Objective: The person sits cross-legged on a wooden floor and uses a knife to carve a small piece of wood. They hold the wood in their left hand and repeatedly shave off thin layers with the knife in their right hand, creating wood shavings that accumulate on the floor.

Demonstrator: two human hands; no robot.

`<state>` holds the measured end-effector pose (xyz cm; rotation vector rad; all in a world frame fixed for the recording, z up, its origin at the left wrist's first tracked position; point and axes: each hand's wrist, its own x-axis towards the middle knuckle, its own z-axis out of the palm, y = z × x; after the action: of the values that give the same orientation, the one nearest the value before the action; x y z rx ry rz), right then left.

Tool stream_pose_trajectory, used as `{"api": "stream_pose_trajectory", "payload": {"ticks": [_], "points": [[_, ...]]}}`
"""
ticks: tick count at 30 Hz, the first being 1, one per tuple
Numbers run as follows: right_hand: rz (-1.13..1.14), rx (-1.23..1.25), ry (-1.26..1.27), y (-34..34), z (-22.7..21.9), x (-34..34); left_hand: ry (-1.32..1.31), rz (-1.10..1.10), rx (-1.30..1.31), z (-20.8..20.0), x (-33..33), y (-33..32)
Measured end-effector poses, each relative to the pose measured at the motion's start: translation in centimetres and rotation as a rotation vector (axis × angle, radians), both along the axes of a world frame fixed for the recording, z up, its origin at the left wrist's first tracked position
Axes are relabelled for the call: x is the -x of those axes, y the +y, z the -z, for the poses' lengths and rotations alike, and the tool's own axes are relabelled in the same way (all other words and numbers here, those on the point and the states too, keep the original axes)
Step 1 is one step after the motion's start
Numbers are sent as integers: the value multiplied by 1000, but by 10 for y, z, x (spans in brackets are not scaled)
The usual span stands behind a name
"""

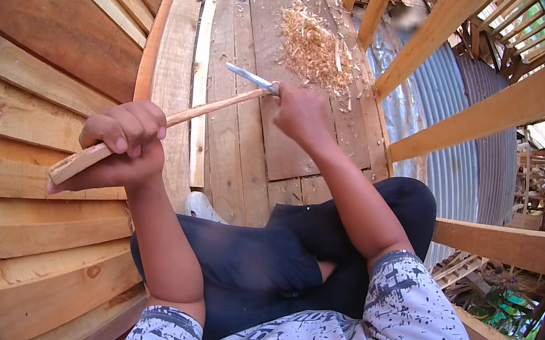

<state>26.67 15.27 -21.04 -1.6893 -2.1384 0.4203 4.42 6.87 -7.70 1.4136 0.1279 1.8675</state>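
Observation:
My left hand (126,144) is wrapped round the thick, squared end of a wooden stick (215,105). From there the stick slants up and away to the right, its far part thinner. My right hand (302,113) is closed in a fist at the far end of the stick. Out of that fist a knife (249,76) points left, its pale metal blade lying across the stick close to the tip. The knife's handle is hidden in my fingers.
Curly wood shavings (317,49) are heaped on the plank floor (250,133). Overlapping boards (28,145) rise along the left. A long pale batten (200,78) lies beside them. Slanting wooden posts (434,40) and corrugated metal sheets (457,125) stand to the right.

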Motion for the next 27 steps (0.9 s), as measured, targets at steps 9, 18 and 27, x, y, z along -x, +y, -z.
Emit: {"api": "stream_pose_trajectory", "payload": {"ticks": [9, 18, 27], "points": [[-73, 219, 116, -2, 8, 7, 15, 4, -34, 3, 1, 2], [4, 206, 51, 8, 35, -7, 17, -11, -34, 17, 11, 1], [125, 210, -163, 23, 26, -26, 71, -8, -44, 0, -5, 2]]}}
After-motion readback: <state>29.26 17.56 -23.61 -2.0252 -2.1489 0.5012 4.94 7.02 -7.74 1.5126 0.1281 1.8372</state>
